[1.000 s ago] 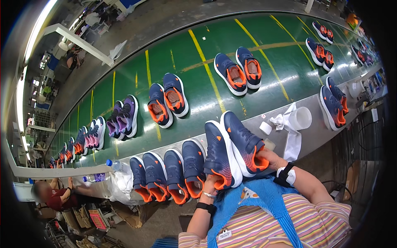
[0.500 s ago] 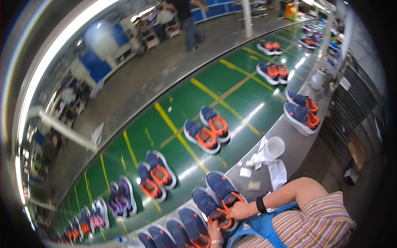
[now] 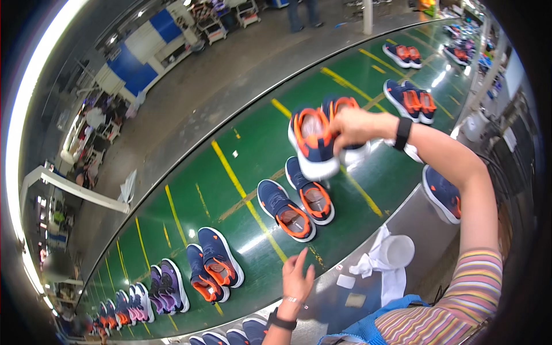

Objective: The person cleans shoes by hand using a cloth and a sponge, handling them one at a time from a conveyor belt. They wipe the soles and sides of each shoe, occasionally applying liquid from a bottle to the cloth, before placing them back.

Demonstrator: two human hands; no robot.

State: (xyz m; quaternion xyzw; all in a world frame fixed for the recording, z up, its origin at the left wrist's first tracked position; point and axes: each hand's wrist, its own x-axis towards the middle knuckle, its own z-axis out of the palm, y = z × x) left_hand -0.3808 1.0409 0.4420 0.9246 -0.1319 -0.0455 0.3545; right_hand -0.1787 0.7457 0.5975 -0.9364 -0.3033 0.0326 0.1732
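My right hand is closed on a pair of navy sneakers with orange collars and white soles, gripping them at the collar edge. It holds them raised over the far side of the green conveyor belt, and the fingers partly cover the right-hand shoe. Just below, a similar pair of sneakers lies on the belt. My left hand is open and holds nothing, its fingers spread over the belt's near edge.
More shoe pairs stand along the belt on both sides. On the grey ledge are a white cylinder, a white cloth and small pale pieces. A navy shoe shows beside my right arm. Several shoes line the near edge.
The sneakers both hands were on at the near edge are now lifted out over the belt in my right hand. My left hand has let go. The view has shifted too.
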